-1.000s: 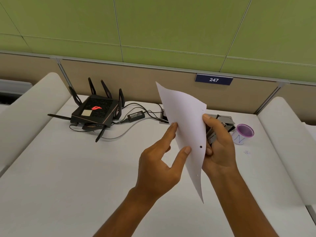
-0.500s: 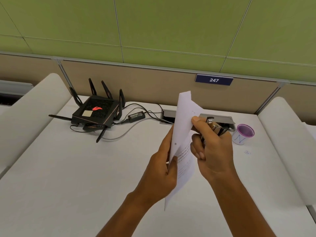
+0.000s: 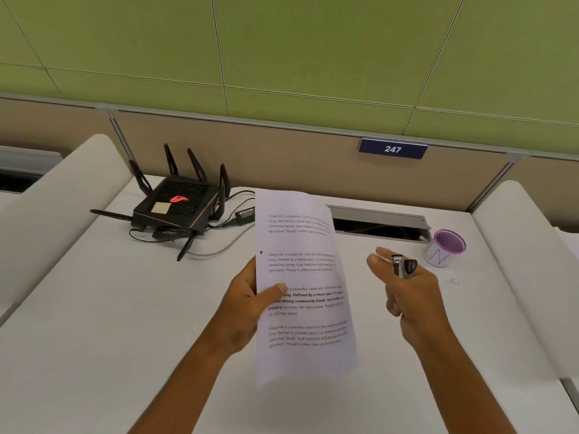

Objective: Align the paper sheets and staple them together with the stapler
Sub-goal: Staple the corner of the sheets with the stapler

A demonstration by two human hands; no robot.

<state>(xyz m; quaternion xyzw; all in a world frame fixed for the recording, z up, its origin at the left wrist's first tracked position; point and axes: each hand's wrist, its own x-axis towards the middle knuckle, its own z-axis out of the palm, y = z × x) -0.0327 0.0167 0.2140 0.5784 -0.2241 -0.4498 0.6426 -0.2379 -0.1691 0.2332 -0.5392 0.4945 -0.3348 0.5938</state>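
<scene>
The paper sheets (image 3: 304,286) are thin, white and slightly curled, printed with blocks of small black text, one block in bold; a dark dot sits near their left edge; they form a tall rectangle held up off the white desk (image 3: 94,324), printed face toward the camera, long axis running from near edge to far edge with the top tipped away toward the beige partition; whether the stack is one sheet or several cannot be told. The left hand (image 3: 250,308) pinches the sheets at their left edge, thumb pressed on the printed face, fingers behind. To the right of the sheets and apart from them, the right hand (image 3: 407,292) is curled around the stapler (image 3: 402,266), a small thing of shiny metal and black plastic whose end pokes up out of the fist, index finger extended toward the sheets. Farther right of the sheets stands a round cup (image 3: 445,247) with a purple rim; to their left rests a black angular router (image 3: 175,208) with stiff antennas and trailing cables.
</scene>
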